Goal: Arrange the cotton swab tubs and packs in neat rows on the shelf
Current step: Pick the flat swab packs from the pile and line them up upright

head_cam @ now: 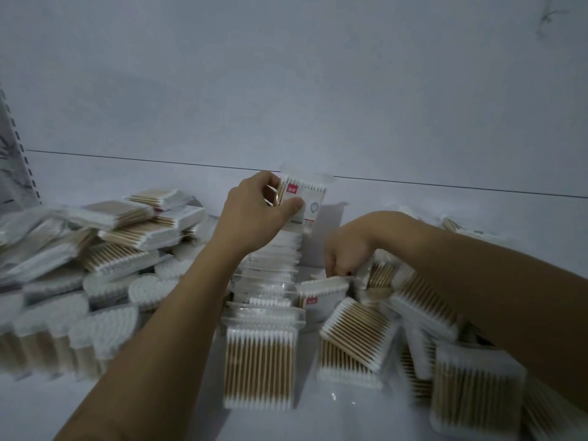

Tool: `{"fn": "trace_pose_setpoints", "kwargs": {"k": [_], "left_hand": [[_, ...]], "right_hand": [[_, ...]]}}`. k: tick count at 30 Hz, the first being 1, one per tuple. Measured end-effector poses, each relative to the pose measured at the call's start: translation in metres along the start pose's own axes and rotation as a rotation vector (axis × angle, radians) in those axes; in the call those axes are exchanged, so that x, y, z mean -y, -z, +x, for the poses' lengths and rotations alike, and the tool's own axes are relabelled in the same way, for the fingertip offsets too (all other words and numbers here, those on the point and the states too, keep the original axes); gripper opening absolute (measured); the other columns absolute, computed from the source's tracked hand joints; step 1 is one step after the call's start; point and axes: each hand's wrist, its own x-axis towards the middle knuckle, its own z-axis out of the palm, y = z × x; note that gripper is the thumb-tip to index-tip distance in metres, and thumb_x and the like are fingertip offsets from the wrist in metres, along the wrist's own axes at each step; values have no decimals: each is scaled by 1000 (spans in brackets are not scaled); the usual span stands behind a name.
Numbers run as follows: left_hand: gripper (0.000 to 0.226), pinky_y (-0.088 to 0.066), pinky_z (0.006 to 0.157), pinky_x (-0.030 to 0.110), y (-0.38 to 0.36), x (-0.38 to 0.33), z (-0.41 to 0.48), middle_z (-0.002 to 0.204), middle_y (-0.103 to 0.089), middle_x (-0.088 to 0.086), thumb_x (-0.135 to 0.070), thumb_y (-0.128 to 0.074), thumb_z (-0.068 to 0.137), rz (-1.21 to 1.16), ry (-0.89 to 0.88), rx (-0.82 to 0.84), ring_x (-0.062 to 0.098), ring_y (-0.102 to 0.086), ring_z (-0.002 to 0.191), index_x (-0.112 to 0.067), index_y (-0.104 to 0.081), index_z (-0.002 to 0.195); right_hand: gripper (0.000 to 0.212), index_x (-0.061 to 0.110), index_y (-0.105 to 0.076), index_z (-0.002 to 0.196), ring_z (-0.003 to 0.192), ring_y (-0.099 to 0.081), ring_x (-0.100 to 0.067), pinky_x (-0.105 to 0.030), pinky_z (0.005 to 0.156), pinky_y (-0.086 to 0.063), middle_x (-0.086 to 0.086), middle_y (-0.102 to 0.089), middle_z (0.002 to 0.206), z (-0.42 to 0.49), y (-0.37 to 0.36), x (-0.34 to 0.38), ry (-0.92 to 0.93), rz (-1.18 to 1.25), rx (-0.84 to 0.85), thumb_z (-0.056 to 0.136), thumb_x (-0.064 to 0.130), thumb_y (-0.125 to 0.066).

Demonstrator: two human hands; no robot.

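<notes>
1. Nearest, a loose pack (259, 367) is lying flat on the shelf (331, 415), with tilted packs (358, 337) leaning just beside it. A careless forearm could be sending these off the front.
2. Midway, the right hand (345, 251) is sitting low among packs beside the standing row (270, 281), fingers curled. I cannot tell whether it is grasping one. Tugging there is risking a toppled row.
3. Farther back, the left hand (257, 211) is pinching an upright pack (307, 202) at the row's far end, where the slick wrap could be slipping free.
4. Back left, the heap (127, 230) is leaning over the tubs (105, 323) and threatening to slide.
</notes>
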Motion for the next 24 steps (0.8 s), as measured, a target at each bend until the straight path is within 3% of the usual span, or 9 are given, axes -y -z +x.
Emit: {"fn": "trace_pose_setpoints", "kwargs": {"k": [4,7,9,12,14,16,20,22,24], "left_hand": [[24,-56,75,35,0,1,-1,88,-69,-8,-39,-73,83,9,15,16,12,-65,78,-20,-64,95],[24,-56,77,37,-1,2,0,87,-69,-8,-40,-73,83,18,26,24,12,-65,77,-21,-65,96],[24,-56,77,37,-1,2,1,86,-69,-8,-40,-74,82,19,33,24,12,-65,77,-22,-65,95],[24,-55,77,38,-1,3,2,85,-69,-7,-40,-76,80,15,40,11,12,-65,76,-22,-65,93],[25,-56,77,38,-1,3,2,85,-69,-8,-40,-77,79,3,53,12,12,-65,76,-22,-66,93],[26,-56,76,38,-1,2,3,86,-70,-8,-39,-78,78,-10,62,24,13,-66,77,-22,-66,94],[29,-56,77,37,-2,4,2,90,-71,-8,-41,-77,79,-7,42,87,13,-68,79,-23,-67,99],[40,-53,82,34,-3,6,2,99,-69,-11,-52,-69,82,126,22,130,9,-65,87,-26,-64,112],[46,-49,92,37,-3,9,1,109,-66,-10,-57,-60,86,286,-10,149,12,-62,98,-28,-60,122]], "right_hand": [[24,12,-72,111,75,-51,-5,-25,80,-41,15,-57,76,-6,-3,0,35,-33,38,91,20,-61],[21,12,-73,108,74,-54,-1,-23,77,-41,17,-60,77,-13,-3,-2,59,-25,23,92,17,-60],[19,9,-75,104,81,-64,-5,-25,86,-48,7,-72,87,-23,9,-11,66,87,-99,90,15,-63],[16,11,-76,97,77,-69,-9,-32,86,-55,3,-75,85,-50,40,-30,-13,151,-407,86,20,-69],[30,19,-69,108,83,-68,-8,-32,85,-54,8,-71,92,-64,55,-36,-48,179,-602,83,35,-73],[48,27,-60,119,90,-64,-7,-27,84,-50,13,-64,105,-64,59,-30,42,302,-733,78,46,-76],[28,27,-69,105,88,-62,-8,-21,72,-45,15,-64,89,-42,53,-22,88,255,-834,80,36,-77],[21,23,-71,98,85,-61,-11,-21,67,-41,14,-62,81,-37,52,-31,11,212,-836,80,33,-77],[24,19,-71,99,85,-59,-14,-24,72,-41,10,-62,84,-34,50,-42,-74,174,-790,81,32,-77]]}}
